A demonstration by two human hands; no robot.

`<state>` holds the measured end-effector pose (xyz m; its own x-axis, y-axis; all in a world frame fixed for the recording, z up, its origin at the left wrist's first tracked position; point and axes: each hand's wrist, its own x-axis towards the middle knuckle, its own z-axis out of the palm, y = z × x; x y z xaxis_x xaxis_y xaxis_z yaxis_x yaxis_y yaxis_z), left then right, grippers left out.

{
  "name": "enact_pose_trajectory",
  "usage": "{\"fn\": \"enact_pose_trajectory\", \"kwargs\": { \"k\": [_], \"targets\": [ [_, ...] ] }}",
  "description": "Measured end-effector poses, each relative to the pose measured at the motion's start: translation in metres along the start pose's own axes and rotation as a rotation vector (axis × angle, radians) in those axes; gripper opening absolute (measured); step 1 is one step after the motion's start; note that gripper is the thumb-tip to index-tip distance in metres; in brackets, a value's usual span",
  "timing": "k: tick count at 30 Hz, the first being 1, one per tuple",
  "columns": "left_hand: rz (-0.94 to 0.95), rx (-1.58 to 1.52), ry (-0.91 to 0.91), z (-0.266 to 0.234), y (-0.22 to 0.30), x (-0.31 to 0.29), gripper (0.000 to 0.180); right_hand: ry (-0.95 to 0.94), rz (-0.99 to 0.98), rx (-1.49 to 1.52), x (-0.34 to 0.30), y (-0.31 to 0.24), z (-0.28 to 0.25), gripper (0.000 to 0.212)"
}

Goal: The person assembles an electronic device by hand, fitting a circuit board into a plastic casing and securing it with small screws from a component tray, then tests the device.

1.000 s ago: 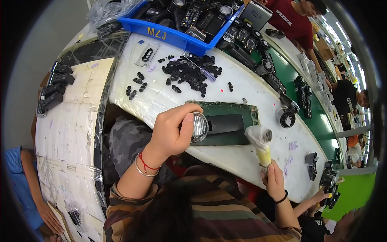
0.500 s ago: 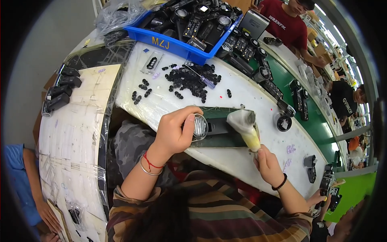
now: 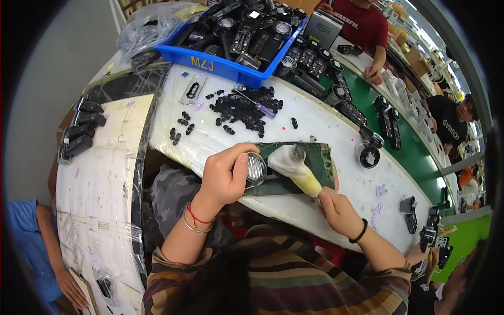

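My left hand (image 3: 224, 176) is closed around the head of a black lamp with a round, ribbed clear lens (image 3: 255, 168). The lamp's dark body stretches right over a dark green board (image 3: 315, 152) at the table's near edge. In my right hand (image 3: 344, 212) is a yellow-handled tool with a bulky head wrapped in whitish film (image 3: 289, 161); what lies under the wrapping is hidden. That wrapped head is over the lamp's body, close to the right of the lens, and I cannot tell whether they touch.
Beyond the board lie a heap of small black parts (image 3: 239, 111) and a purple-handled screwdriver (image 3: 264, 109). A blue bin (image 3: 220, 68) full of black lamps stands behind. Several lamps line the green strip (image 3: 412, 163) at right. Co-workers sit around; one hand (image 3: 71, 289) rests lower left.
The wrapped tool has shifted left toward the lens, with my right hand following it. My left hand keeps its grip on the lamp. The whole view has shifted slightly.
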<state>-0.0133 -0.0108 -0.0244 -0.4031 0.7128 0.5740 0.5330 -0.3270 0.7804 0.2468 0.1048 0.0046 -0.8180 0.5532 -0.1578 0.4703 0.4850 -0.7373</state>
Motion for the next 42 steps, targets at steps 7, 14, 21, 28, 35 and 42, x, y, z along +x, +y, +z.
{"fn": "enact_pose_trajectory", "kwargs": {
  "k": [7,14,21,28,35,42],
  "targets": [
    [-0.010,0.027,-0.012,0.000,0.005,-0.003,0.023,0.113,-0.113,-0.184,-0.022,0.006,-0.006,0.016],
    [-0.024,0.033,-0.019,0.000,0.004,0.003,0.024,0.147,-0.105,-0.148,-0.005,0.015,-0.009,0.016],
    [-0.017,0.047,-0.030,-0.001,0.007,-0.003,0.025,0.172,-0.101,-0.162,-0.024,0.025,-0.017,0.018],
    [-0.051,0.010,-0.037,0.000,0.008,0.000,0.025,0.360,0.052,-0.208,-0.025,0.055,-0.032,0.022],
    [-0.066,-0.051,0.124,-0.015,0.003,0.014,0.027,0.644,-0.507,-0.462,0.072,0.005,-0.036,0.038],
    [-0.035,-0.254,0.249,-0.020,0.061,0.015,0.032,0.442,-0.999,-0.371,0.104,-0.050,0.006,0.068]
  ]
}}
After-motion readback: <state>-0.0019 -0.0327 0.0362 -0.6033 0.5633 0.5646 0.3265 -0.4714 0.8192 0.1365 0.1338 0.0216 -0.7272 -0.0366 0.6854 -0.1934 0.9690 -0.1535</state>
